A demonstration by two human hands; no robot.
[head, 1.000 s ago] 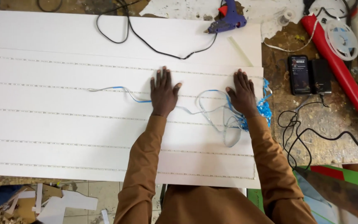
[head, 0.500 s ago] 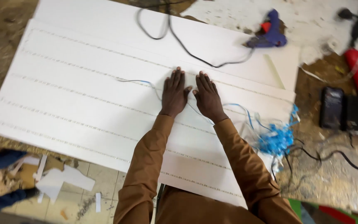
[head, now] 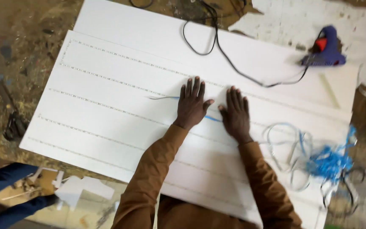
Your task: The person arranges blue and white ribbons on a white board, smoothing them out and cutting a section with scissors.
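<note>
While both hands press flat on the white board [head: 119,127], the thin blue-and-white wire [head: 212,119] runs under them along one of the dotted lines. The left hand [head: 191,105] lies open with the fingers spread, palm down on the wire, and the right hand [head: 235,114] lies just beside it, also open and flat, gripping nothing. A short free end of the wire comes out to the left of the left hand, and a small blue piece shows between the two hands.

Compared with one second ago, the hands are now much closer together: before they were well apart on the line, and now the thumbs almost touch. The right hand has moved away from the loose bundle of blue wire [head: 327,163], which now lies well apart from it, near the right edge of the board. This suggests that the person works along the line toward the left, pressing the wire down piece by piece, and that the part under the hands is the part now being fixed.

Farther out, the blue glue gun [head: 323,51] rests untouched near the top right corner, with its black cable [head: 217,46] curving over the board. The worn surface [head: 18,55] shows around the board.
</note>
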